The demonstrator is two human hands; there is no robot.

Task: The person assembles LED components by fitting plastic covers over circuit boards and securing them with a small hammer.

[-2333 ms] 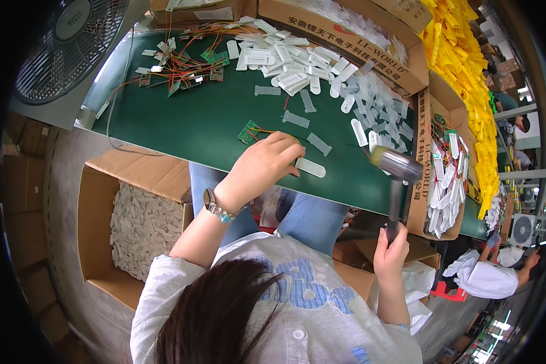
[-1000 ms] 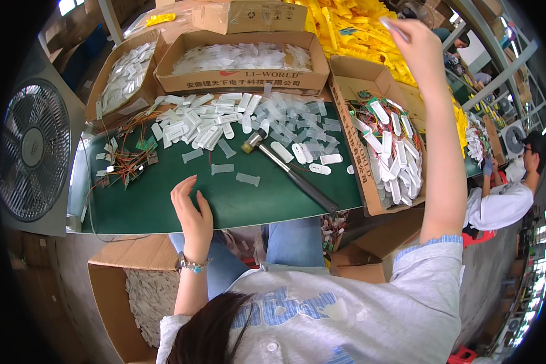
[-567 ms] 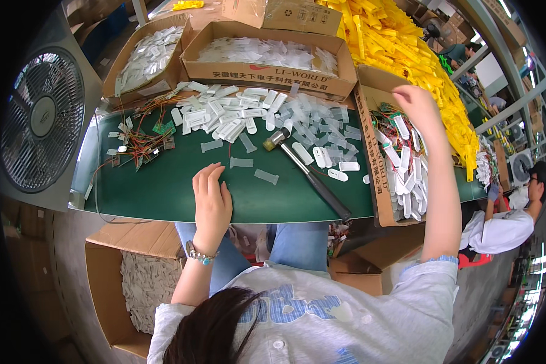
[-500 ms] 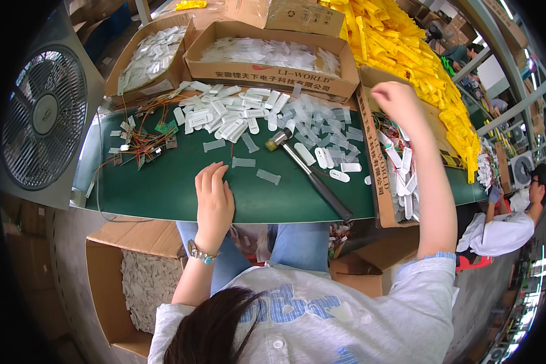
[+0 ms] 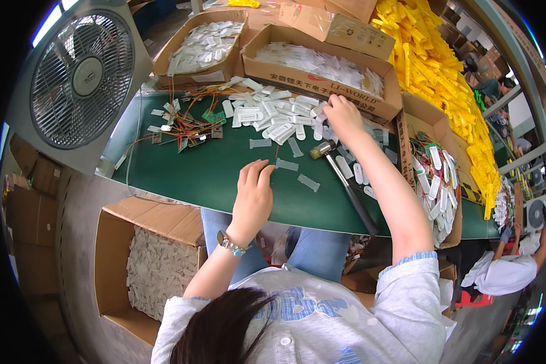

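Note:
My left hand (image 5: 253, 200) rests on the green tabletop (image 5: 212, 179), its fingers curled together. A thin red wire (image 5: 277, 151) shows just past its fingertips; what lies under them is hidden. My right hand (image 5: 346, 123) is over the heap where white plastic covers (image 5: 282, 131) meet translucent plastic sleeves (image 5: 379, 134). Its fingers are bent and closed at the pile, and anything between them is too small to make out. Several loose translucent sleeves (image 5: 287, 165) lie between my hands. A hammer (image 5: 352, 194) with a black grip slants under my right forearm.
Cardboard boxes of translucent pieces (image 5: 249, 54) line the back. Wired circuit boards (image 5: 185, 124) lie left, near a grey fan (image 5: 85, 79). At right are a box of wired white parts (image 5: 437, 182) and a yellow heap (image 5: 431, 67). Another person (image 5: 509, 267) sits far right.
My right hand has moved left from above the right-hand box to the pile of covers and sleeves. My left hand stays on the tabletop, its fingers more bent. The whole view has shifted.

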